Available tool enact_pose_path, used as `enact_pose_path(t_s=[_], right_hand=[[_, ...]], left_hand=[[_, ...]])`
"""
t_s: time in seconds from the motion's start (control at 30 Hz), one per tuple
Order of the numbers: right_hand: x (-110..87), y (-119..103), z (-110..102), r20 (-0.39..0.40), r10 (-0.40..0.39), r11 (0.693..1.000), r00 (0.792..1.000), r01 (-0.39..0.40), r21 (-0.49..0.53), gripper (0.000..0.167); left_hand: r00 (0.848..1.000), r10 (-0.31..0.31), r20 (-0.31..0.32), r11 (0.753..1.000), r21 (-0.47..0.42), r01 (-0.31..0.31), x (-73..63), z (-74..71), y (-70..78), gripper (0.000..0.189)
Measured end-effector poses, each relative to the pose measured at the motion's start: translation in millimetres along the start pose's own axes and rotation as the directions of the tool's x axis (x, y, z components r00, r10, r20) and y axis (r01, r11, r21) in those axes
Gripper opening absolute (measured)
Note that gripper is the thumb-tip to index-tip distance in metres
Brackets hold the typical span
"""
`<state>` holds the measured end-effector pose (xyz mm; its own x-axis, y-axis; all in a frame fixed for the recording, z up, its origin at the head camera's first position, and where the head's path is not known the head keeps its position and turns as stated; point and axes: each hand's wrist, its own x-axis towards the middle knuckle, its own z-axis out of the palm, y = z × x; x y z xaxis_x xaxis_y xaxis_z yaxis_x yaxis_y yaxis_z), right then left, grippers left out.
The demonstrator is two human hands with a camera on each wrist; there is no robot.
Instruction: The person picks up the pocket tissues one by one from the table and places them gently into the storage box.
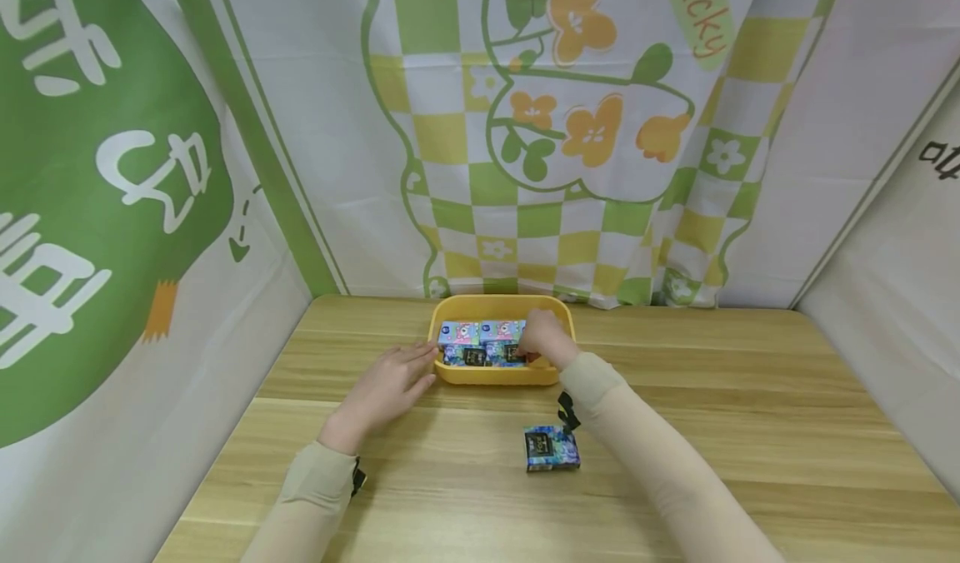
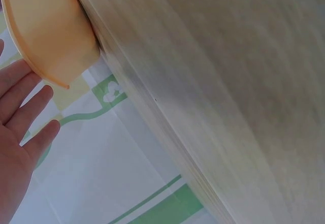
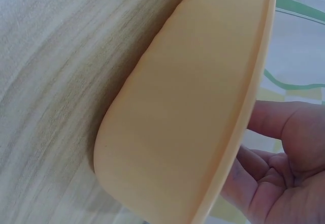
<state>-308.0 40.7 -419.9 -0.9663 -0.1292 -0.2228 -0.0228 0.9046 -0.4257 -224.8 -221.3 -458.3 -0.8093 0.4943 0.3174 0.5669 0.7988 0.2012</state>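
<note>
A yellow plastic basket [image 1: 480, 375] stands on the table near the back curtain. Inside it lie small cardboard boxes in two rows: light blue and pink ones [image 1: 459, 332] behind, dark blue patterned ones [image 1: 465, 355] in front. My left hand [image 1: 392, 384] rests its straight, spread fingers at the basket's left rim. Over the basket's right end, my right hand [image 1: 549, 338] reaches down inside with bent fingers. In the right wrist view, the basket wall [image 3: 167, 97] hides its fingertips, so I cannot tell whether they hold a box. One dark blue patterned box [image 1: 551, 448] lies on the table in front.
The wooden table [image 1: 420, 496] runs back to a green and yellow checked curtain [image 1: 525, 238]. Printed cloth walls [image 1: 277, 246] stand at the left and right. Black straps [image 1: 567, 411] hang at both wrists, one right above the loose box.
</note>
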Motion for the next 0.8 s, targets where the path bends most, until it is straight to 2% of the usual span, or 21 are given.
enact_pose_path(t_s=[0.27,0.8], right_hand=[[3.4,-1.9,-0.2,0.000,-0.010,0.994,1.000,0.010,-0.109,0.020],[6.4,-3.5,3.1,-0.003,0.006,0.990,1.000,-0.006,-0.144,0.023]], left_hand=[[1.000,0.002,0.006,1.000,0.012,-0.003,0.1,0.2,-0.4,0.044],[1.000,0.000,0.005,1.000,0.012,0.000,-0.6,0.1,-0.6,0.044]])
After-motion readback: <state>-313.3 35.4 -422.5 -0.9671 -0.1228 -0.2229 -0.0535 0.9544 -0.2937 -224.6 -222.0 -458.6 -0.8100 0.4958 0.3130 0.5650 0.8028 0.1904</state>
